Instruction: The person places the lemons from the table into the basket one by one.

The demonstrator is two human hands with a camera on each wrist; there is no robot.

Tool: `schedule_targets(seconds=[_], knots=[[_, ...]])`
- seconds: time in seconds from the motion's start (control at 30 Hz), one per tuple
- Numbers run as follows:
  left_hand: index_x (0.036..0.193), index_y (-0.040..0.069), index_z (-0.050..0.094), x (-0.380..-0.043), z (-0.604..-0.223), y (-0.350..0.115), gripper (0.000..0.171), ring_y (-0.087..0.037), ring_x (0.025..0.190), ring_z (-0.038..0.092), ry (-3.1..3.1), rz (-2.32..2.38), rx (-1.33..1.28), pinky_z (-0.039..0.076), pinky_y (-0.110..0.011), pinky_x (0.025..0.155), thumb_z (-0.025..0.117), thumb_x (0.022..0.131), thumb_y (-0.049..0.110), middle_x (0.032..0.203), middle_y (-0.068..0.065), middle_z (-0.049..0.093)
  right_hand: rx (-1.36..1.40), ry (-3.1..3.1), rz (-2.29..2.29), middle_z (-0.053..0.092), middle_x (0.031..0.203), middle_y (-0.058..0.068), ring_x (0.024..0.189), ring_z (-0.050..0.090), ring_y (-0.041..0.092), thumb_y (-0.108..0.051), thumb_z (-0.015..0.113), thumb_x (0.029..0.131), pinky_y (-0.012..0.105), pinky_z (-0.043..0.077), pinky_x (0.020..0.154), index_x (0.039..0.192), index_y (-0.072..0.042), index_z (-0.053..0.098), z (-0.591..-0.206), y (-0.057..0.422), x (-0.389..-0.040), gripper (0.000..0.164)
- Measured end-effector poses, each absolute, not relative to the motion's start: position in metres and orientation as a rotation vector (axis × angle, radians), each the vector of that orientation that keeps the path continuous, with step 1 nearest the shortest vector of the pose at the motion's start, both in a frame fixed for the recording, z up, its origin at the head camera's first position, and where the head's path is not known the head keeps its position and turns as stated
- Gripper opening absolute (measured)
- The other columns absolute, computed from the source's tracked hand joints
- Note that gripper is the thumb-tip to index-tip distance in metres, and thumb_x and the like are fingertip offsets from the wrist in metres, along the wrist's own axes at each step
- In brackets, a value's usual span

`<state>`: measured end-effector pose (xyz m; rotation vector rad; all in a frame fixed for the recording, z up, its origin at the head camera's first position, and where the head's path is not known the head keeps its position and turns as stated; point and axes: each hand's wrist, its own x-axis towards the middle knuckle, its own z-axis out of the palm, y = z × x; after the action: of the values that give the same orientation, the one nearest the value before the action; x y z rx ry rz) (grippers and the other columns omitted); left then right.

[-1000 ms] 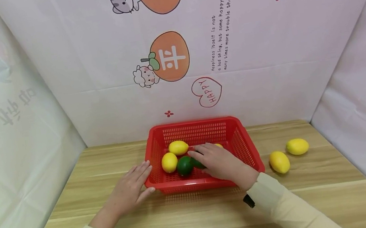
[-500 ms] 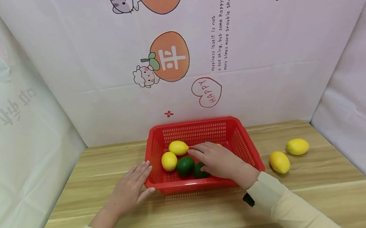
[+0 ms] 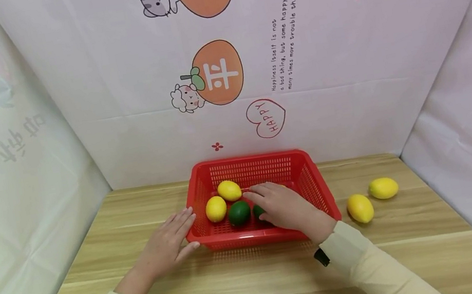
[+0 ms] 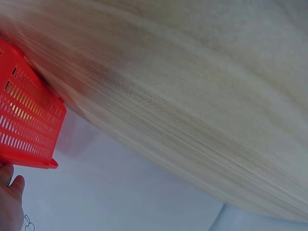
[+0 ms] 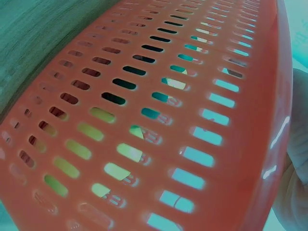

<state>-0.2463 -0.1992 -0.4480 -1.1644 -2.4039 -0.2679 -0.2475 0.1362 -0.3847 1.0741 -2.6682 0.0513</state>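
A red plastic basket (image 3: 257, 234) with slotted walls stands at the back of the table. My left hand (image 3: 163, 245) rests its straight fingers against the basket's left end; the left wrist view catches this hand (image 4: 10, 204) beside the rim. My right hand (image 3: 284, 207) reaches over the front rim, fingers extended loosely leftward. Beside its thumb lies a dark green fruit (image 3: 258, 212), partly covered. Another dark green fruit (image 3: 239, 213) and two lemons, one in front (image 3: 215, 209) and one behind (image 3: 229, 190), lie to its left. A bit of yellow (image 3: 283, 186) shows behind the hand.
Two more lemons, a nearer one (image 3: 360, 208) and a farther one (image 3: 383, 188), lie on the wooden table (image 3: 250, 290) right of the basket. White printed cloth (image 3: 334, 115) hangs behind the table and along both sides.
Inside the basket, the two visible lemons and the green fruits have shifted slightly. My right hand has moved only a little among them; my left hand stays put.
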Motion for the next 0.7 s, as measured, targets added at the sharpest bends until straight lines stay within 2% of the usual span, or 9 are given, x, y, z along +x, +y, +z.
schedule_targets(seconds=[0.33,0.57,0.7], knots=[[0.138,-0.005,0.05,-0.247,-0.45,-0.2,0.068,-0.033,0.134,0.041,-2.423,-0.263,-1.154,0.035,-0.052,0.107,0.052,0.097,0.049,0.143,-0.02,0.047,1.056,-2.646,0.103,0.058,0.131,0.005,0.12,0.054,0.021,-0.025,0.085,0.075,0.037,0.046,0.1,0.138,-0.016,0.052,-0.385,0.142,-0.246,0.072],[0.137,-0.005,0.05,-0.246,-0.449,-0.2,0.074,-0.033,0.134,0.042,-2.411,-0.269,-1.158,0.036,-0.052,0.107,0.035,0.1,0.057,0.143,-0.02,0.047,1.043,-2.641,0.104,0.057,0.132,0.005,0.123,0.052,0.02,-0.027,0.084,0.077,0.036,0.045,0.102,0.138,-0.015,0.052,-0.385,0.148,-0.244,0.07],[0.137,-0.005,0.051,-0.247,-0.449,-0.2,0.073,-0.033,0.133,0.043,-2.412,-0.266,-1.157,0.036,-0.052,0.107,0.039,0.099,0.056,0.143,-0.02,0.047,1.048,-2.616,0.126,0.058,0.131,0.009,0.121,0.054,0.024,-0.026,0.085,0.076,0.039,0.046,0.1,0.137,-0.013,0.054,-0.382,0.153,-0.242,0.07]])
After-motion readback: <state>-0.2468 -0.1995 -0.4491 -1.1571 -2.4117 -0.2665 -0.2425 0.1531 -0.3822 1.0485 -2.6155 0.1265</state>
